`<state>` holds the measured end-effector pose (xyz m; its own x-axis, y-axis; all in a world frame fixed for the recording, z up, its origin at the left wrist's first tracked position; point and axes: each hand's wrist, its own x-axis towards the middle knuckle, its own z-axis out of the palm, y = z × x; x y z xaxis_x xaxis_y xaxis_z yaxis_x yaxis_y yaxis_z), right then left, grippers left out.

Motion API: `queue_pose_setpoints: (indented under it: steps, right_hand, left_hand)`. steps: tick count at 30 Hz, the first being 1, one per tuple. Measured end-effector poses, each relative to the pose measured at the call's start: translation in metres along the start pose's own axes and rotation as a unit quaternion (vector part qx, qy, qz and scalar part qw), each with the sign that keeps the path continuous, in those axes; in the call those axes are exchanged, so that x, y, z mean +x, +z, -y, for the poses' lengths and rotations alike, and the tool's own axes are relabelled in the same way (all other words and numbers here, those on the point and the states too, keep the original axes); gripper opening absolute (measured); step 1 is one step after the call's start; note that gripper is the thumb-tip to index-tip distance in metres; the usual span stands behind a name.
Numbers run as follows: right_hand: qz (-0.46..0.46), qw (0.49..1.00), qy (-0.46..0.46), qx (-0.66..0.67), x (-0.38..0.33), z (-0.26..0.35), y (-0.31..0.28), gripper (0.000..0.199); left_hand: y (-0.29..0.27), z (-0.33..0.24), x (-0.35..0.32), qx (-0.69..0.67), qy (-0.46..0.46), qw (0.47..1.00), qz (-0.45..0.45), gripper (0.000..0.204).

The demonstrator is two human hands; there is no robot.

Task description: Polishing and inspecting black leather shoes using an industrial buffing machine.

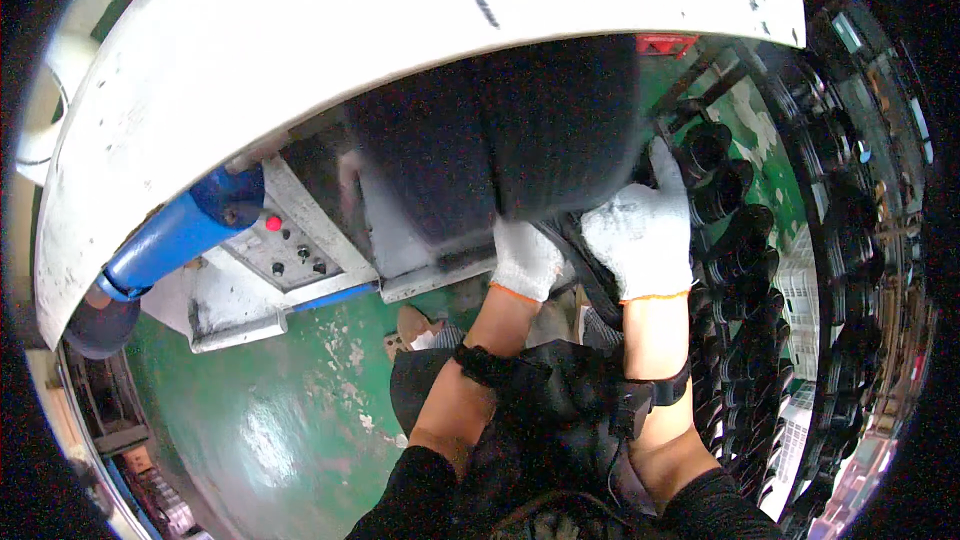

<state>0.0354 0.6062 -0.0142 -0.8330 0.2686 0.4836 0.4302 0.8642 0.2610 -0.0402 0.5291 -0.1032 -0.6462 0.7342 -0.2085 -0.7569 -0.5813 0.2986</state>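
Note:
A broad black cylinder (500,130), smeared as if by motion, sits under the white hood of a machine. My left hand (526,262), in a white knit glove with an orange cuff, is at its lower edge; the fingertips are hidden against the dark surface. To its right my right hand (635,240), gloved alike, has one finger stretched upward along the cylinder's right side and the rest curled. Between both hands runs a dark, narrow black part (592,275), and they appear closed on it. Its full shape is lost against the cylinder.
Overhead curves the white hood (400,10). At left are a blue cylindrical arm (185,225) and a control panel (285,245) with a red button. Racks of black rounded parts (735,240) stand close at right. The green floor (260,410) has worn patches.

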Motion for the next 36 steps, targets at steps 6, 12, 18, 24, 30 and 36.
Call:
queue_pose_setpoints:
  steps: [6,12,18,24,30,36]
  right_hand:
    - [0.047,0.996,-0.036,-0.072,0.008,-0.005,-0.017,0.018]
    - [-0.079,0.981,0.022,0.176,0.034,0.043,-0.032,0.036]
    - [-0.173,0.6,0.187,0.759,-0.01,0.088,-0.033,0.051]
    - [-0.06,0.0,0.368,0.928,-0.023,0.111,-0.093,0.064]
    - [0.099,0.716,0.33,0.607,-0.097,0.112,-0.157,0.037]
    - [0.211,0.928,-0.129,0.279,-0.14,0.065,-0.224,0.053]
  left_hand:
    - [0.046,0.002,-0.002,-0.054,-0.009,0.985,-0.163,0.06]
    - [-0.049,-0.027,0.017,-0.049,0.034,0.993,0.106,0.079]
    - [-0.027,-0.033,-0.021,-0.094,-0.006,0.995,0.041,0.084]
    - [0.005,-0.036,-0.056,-0.137,-0.14,0.962,0.191,0.09]
    - [0.047,-0.05,-0.108,-0.164,-0.252,0.931,0.208,0.098]
    - [0.047,-0.042,-0.127,-0.15,-0.275,0.931,0.19,0.096]
